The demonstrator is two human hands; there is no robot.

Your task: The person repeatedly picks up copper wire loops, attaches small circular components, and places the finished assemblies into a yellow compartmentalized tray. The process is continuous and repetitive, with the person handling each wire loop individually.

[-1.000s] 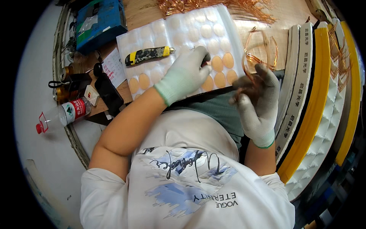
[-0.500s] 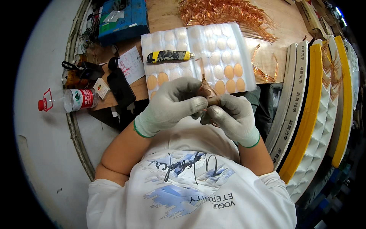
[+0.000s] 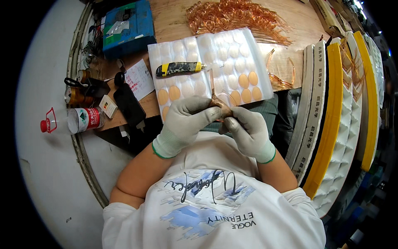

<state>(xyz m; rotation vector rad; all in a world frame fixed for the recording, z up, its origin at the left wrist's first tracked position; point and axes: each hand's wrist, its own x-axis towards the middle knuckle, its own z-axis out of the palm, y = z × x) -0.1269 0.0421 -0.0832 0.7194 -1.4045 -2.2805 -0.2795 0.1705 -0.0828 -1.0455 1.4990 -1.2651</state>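
Observation:
Both my gloved hands meet above the near edge of the sheet, in front of my chest. Between their fingertips is a copper wire coil point(image 3: 222, 108) with a brown, glossy wrapped part and thin wire ends pointing away from me. My left hand point(image 3: 182, 122) pinches it from the left with thumb and fingers. On the other side my right hand point(image 3: 252, 133) grips its right end, thumb bent over it. The fingers hide part of the coil. Just beyond lies a white backing sheet point(image 3: 267, 79) of oval stickers, some tan ovals showing along its near rows.
A yellow-black utility knife point(image 3: 180, 68) rests on the sheet. Farther back is a heap of copper coils point(image 3: 236, 16); a few more coils point(image 3: 284, 79) lie right. White foam trays point(image 3: 319, 103) stand at right. A blue box point(image 3: 128, 31), phone point(image 3: 129, 103) and bottle point(image 3: 85, 120) sit left.
My fingers have shifted on the copper coil, and more of its brown wrapped part and its wire ends shows between them. The whole view has moved slightly.

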